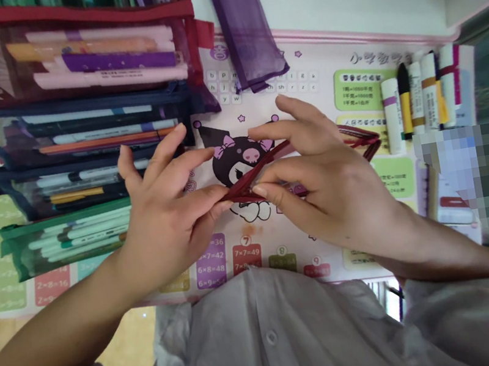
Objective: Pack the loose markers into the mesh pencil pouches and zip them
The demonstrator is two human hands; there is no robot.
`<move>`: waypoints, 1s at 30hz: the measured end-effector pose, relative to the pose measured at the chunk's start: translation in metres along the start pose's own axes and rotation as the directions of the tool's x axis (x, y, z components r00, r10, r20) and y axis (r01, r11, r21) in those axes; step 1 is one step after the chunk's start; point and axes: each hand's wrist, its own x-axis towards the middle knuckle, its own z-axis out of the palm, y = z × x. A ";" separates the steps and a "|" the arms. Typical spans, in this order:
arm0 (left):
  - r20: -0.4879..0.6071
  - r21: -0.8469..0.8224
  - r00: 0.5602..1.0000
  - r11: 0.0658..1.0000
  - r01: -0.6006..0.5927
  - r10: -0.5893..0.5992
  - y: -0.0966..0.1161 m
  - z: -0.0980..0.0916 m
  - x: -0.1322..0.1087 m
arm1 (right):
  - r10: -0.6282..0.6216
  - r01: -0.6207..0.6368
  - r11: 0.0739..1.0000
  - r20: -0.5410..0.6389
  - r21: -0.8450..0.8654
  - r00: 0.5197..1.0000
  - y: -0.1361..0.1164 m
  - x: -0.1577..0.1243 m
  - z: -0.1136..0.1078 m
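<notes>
View from above a desk, looking down at a person's two bare hands. Between them they hold a flat, dark red mesh pencil pouch [245, 188], lifted just above the middle of a pale pink printed desk mat [314, 67] that shows a cartoon character and multiplication tables.

The left hand [170, 213] is closed on the pouch's left end, with the thumb and lower fingers pinching it, while the upper fingers stretch out loosely to the right. The right hand [328, 182] is also closed on the pouch, with the thumb below and the fingers curled over its top edge. The rest of the pouch passes behind this hand, and its far end shows just to the right of it.

A stack of filled mesh pouches lies at the left of the desk, each overlapping the next. From top to bottom they are a red mesh pouch of pale markers [66, 50], a navy mesh pouch of pens [78, 132], a second navy mesh pouch [64, 190] and a green mesh pouch of pale green pens [63, 239]. The left hand is just beside the two lowest.

A limp purple mesh pouch [245, 28] lies at the top centre. A row of upright-lying white and yellow markers [420, 93] sits on the mat to the right, near the pouch's far end. The person's grey buttoned shirt [268, 334] fills the bottom of the view.
</notes>
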 end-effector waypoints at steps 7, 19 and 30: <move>-0.038 0.006 0.999 1.000 0.010 -0.010 -0.002 0.003 0.002 | 0.003 -0.003 1.000 0.003 0.002 1.000 0.005 0.000 0.001; -0.015 0.002 0.995 0.995 0.096 -0.095 -0.003 0.002 0.005 | 0.024 -0.023 1.000 -0.055 0.016 0.998 0.009 0.001 0.004; -0.037 0.015 0.996 0.996 0.086 -0.085 -0.003 0.003 0.005 | 0.025 -0.026 1.000 -0.080 -0.009 0.996 0.013 -0.002 0.002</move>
